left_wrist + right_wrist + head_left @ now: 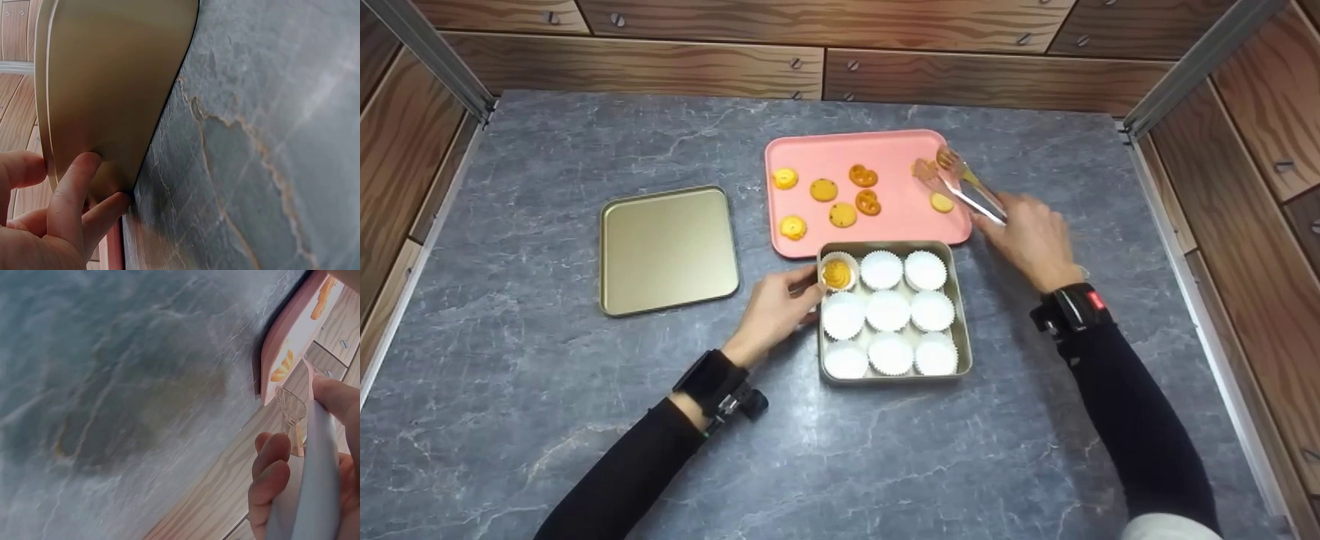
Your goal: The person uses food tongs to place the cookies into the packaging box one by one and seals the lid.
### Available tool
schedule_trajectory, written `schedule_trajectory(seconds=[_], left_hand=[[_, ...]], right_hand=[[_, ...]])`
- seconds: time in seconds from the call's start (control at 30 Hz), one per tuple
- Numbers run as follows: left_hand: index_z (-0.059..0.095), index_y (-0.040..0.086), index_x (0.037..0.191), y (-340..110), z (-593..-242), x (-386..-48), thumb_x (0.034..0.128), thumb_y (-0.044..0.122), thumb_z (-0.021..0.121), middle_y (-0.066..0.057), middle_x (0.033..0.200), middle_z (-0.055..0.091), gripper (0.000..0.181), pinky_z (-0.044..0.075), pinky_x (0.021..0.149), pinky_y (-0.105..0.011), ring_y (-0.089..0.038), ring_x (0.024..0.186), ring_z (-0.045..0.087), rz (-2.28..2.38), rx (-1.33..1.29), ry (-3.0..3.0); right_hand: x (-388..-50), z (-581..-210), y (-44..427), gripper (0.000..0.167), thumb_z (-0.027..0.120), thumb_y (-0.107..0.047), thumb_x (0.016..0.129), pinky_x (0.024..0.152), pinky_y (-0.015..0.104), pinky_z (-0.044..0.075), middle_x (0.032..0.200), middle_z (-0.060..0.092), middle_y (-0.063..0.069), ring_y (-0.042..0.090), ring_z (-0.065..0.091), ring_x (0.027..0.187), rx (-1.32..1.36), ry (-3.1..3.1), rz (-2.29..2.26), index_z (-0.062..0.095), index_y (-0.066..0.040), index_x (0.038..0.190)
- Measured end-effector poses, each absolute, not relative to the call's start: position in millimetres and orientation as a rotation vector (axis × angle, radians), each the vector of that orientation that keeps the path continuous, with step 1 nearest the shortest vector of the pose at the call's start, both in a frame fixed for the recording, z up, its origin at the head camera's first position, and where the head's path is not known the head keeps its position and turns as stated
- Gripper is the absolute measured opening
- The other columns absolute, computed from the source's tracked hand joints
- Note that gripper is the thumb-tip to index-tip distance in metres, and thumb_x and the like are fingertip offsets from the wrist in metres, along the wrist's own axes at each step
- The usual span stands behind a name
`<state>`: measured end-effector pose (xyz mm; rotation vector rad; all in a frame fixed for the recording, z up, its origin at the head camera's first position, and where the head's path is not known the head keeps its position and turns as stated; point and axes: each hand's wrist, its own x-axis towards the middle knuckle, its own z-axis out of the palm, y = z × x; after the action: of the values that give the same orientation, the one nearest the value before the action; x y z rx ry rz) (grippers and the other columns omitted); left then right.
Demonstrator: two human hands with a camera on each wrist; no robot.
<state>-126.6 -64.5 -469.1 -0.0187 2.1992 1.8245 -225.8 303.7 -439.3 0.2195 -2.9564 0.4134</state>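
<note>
Head view: tabletop (915, 457) stretches before the tin (962, 330), left hand (774, 309) touching its edge.

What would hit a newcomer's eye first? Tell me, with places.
The pink tray dotted with cookies and pretzels, just behind the tin of nine white fluted cups. Next, the yellow swirl in the tin's back-left cup. Then the tongs in the right hand, over the tray's right end.

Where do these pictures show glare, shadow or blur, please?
Head view: the paper cups look nearly washed out, and a soft sheen lies on the countertop. Left wrist view: pale glare towards the countertop's upper right. Right wrist view: the countertop is blurred, with dark shadow beside the pink tray.
</note>
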Motion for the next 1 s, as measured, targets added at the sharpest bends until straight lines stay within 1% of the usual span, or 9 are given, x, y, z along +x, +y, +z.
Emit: schedule_trajectory(seconds=[0.2, 0.37, 0.47, 0.63, 0.87, 1.0], left_hand=[[0.053, 0.002, 0.148, -63.5, -469.0, -126.8, 0.0981, 0.013, 0.067, -0.019, 0.145, 0.060, 0.053, 0.066, 0.081, -0.031, -0.025, 0.106, 0.073, 1.833, -0.018, 2.177], [0.053, 0.001, 0.148, -63.4, -469.7, -127.0, 0.0981, 0.013, 0.067, -0.018, 0.143, 0.061, 0.053, 0.066, 0.081, -0.031, -0.025, 0.107, 0.072, 1.831, -0.026, 2.179], [0.053, 0.001, 0.148, -63.7, -470.1, -126.9, 0.0982, 0.013, 0.067, -0.018, 0.142, 0.061, 0.053, 0.066, 0.081, -0.031, -0.025, 0.108, 0.072, 1.839, -0.023, 2.174], [0.053, 0.000, 0.147, -64.0, -470.5, -127.0, 0.0983, 0.013, 0.068, -0.019, 0.142, 0.062, 0.053, 0.066, 0.080, -0.031, -0.025, 0.108, 0.072, 1.848, -0.010, 2.178], [0.055, 0.001, 0.146, -64.9, -469.6, -126.1, 0.0979, 0.015, 0.068, -0.019, 0.138, 0.064, 0.052, 0.066, 0.079, -0.032, -0.023, 0.098, 0.075, 1.848, 0.001, 2.189], [0.055, 0.001, 0.146, -65.6, -469.5, -126.9, 0.0977, 0.015, 0.068, -0.019, 0.139, 0.064, 0.052, 0.066, 0.079, -0.032, -0.022, 0.095, 0.075, 1.838, 0.002, 2.204]], right_hand=[[-232.9, -438.8, 300.4, 0.047, 0.072, -0.044, 0.096, 0.062, 0.063, 0.048, 0.089, 0.065, 0.026, 0.049, 0.063, 0.080, 0.195, -3.001, 0.396, 0.069, 0.002, 0.104], [-237.6, -441.9, 300.9, 0.045, 0.071, -0.043, 0.097, 0.062, 0.065, 0.048, 0.090, 0.065, 0.027, 0.052, 0.063, 0.082, 0.194, -3.004, 0.394, 0.067, 0.002, 0.098], [-240.9, -443.5, 301.2, 0.044, 0.070, -0.042, 0.097, 0.064, 0.066, 0.048, 0.091, 0.065, 0.029, 0.052, 0.063, 0.084, 0.191, -3.011, 0.400, 0.066, 0.002, 0.097], [-244.8, -444.9, 300.9, 0.045, 0.069, -0.042, 0.098, 0.065, 0.066, 0.048, 0.094, 0.066, 0.029, 0.052, 0.064, 0.086, 0.203, -3.021, 0.387, 0.067, 0.002, 0.102], [-244.2, -447.4, 301.4, 0.049, 0.071, -0.043, 0.097, 0.065, 0.070, 0.050, 0.104, 0.068, 0.030, 0.055, 0.066, 0.090, 0.242, -2.986, 0.390, 0.069, 0.001, 0.119], [-243.2, -446.7, 302.3, 0.047, 0.069, -0.042, 0.099, 0.064, 0.068, 0.051, 0.100, 0.068, 0.028, 0.053, 0.066, 0.087, 0.252, -2.981, 0.397, 0.068, 0.000, 0.120]])
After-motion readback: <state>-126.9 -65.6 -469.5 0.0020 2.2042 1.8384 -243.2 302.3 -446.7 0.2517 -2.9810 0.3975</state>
